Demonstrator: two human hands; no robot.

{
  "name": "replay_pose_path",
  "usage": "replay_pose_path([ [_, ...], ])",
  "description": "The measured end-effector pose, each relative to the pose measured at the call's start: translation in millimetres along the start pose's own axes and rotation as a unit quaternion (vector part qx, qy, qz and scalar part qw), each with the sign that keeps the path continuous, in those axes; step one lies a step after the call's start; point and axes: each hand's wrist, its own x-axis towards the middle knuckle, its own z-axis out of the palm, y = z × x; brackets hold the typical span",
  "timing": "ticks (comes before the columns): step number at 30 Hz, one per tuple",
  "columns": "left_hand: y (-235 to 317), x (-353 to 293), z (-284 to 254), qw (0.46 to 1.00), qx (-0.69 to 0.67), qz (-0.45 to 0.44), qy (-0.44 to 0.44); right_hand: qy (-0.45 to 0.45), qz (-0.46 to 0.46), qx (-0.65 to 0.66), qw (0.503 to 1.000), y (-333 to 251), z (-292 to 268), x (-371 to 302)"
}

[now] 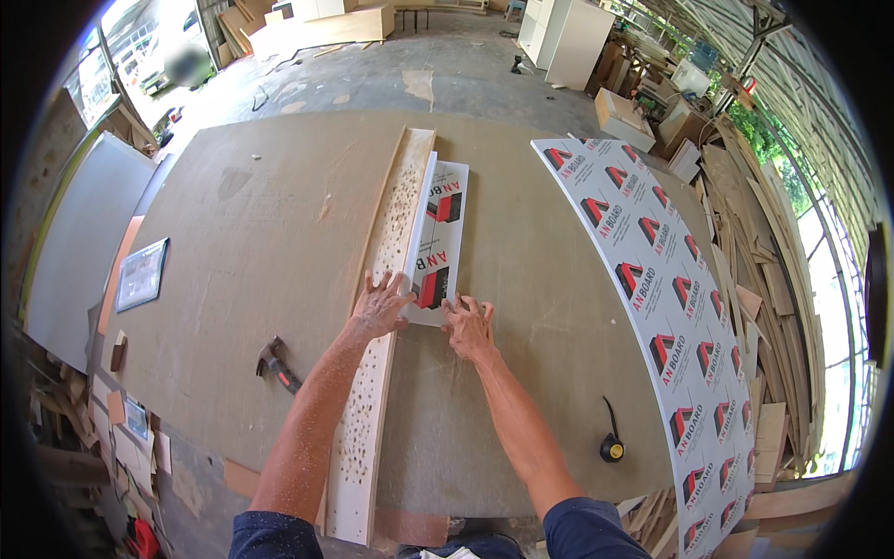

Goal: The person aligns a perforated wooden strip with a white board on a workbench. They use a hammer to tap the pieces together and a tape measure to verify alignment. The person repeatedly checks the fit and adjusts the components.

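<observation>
A short white board (441, 244) with red and black printing lies lengthwise on the large table. Along its left side runs a narrow white strip (421, 216); whether the two are joined I cannot tell. My left hand (380, 306) grips the near left end, fingers spread over the strip and the plank beside it. At the near right corner, the bent fingers of my right hand (471, 328) hold the board's edge. Just left of the strip is a long pale plank (358, 438) peppered with small holes or dents, with a raised lip along its left edge.
A claw hammer (277, 363) rests left of my forearm. At the right lie a tape measure (612, 447) and a large printed sheet (680, 326) along the worktable's (251, 224) edge. A framed blue-edged panel (142, 274) sits far left. Stacked timber (764, 270) lines the right side.
</observation>
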Motion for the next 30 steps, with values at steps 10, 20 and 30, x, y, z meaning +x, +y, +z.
replay_pose_path([
  [10,-1.9,15.9,-8.4,1.000,-0.001,-0.004,-0.013,-0.007,0.007,-0.008,1.000,7.3,-3.2,12.5],
  [20,-4.7,26.6,-20.3,0.999,-0.006,-0.014,-0.041,0.003,0.007,-0.025,1.000,12.7,-4.0,25.3],
  [30,-18.5,45.5,-11.4,1.000,-0.026,-0.003,0.004,0.003,0.039,-0.007,0.999,19.8,-9.0,37.5],
])
